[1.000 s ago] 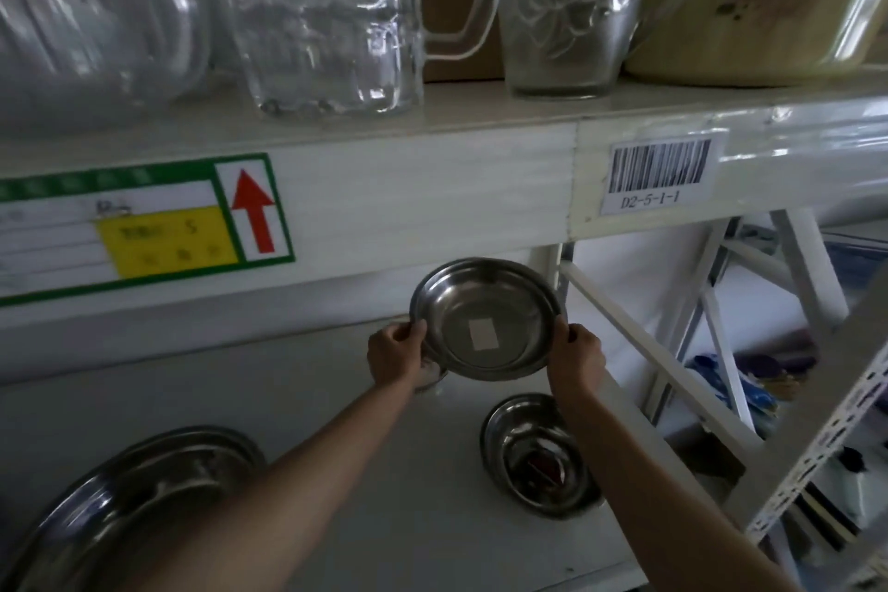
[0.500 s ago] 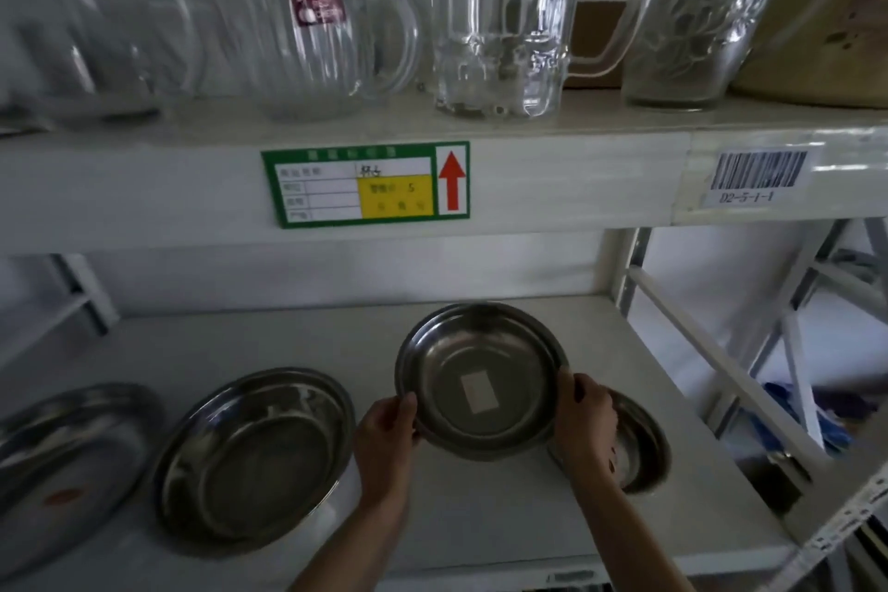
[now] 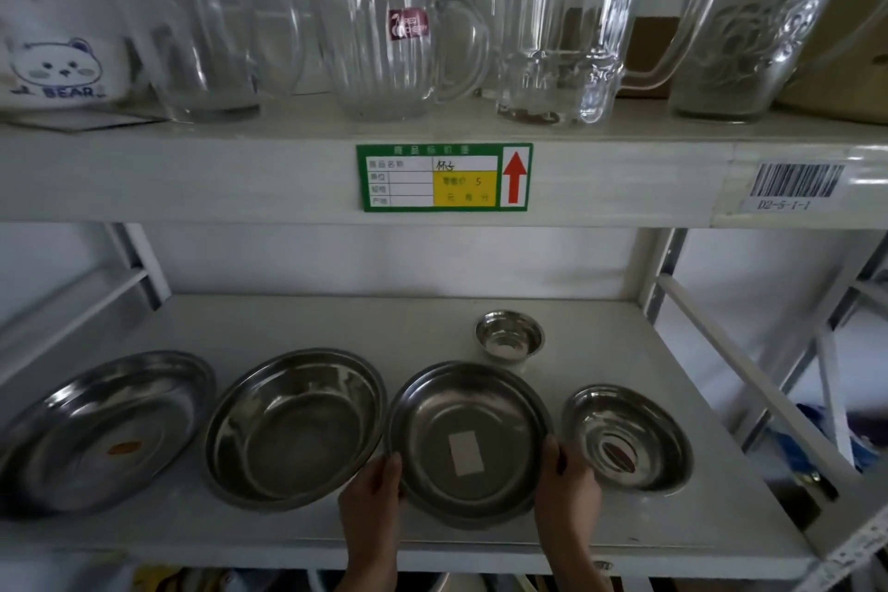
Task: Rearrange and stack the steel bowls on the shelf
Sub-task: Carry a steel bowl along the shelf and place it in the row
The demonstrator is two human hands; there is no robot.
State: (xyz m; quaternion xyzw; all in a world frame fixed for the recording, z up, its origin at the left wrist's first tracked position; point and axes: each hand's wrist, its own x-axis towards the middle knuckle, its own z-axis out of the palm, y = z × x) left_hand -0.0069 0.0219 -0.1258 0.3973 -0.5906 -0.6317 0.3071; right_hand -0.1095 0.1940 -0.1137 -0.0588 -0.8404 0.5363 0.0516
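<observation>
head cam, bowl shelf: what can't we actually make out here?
- Bowl held by left hand and right hand: a second rim shows at its upper left; whether it is one bowl or nested ones, and whether it rests on the shelf, is unclear.
- Leftmost dish: cut off by the frame's left edge.
- Price tag: print too small and blurred.
- Below the shelf: hidden by the shelf and arms.

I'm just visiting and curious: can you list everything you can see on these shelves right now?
Steel bowls: five, silver, lower shelf; four in a front row, one small behind.
Held bowl: the row's third from left, white sticker inside.
Glass mugs and pitchers: five or so, clear, upper shelf.
Bear mug: one, white, upper left.
Price label: one, green and yellow, shelf edge.
Barcode tag: one, white, right.
Left hand, right hand: gripping the held bowl's rim.
</observation>
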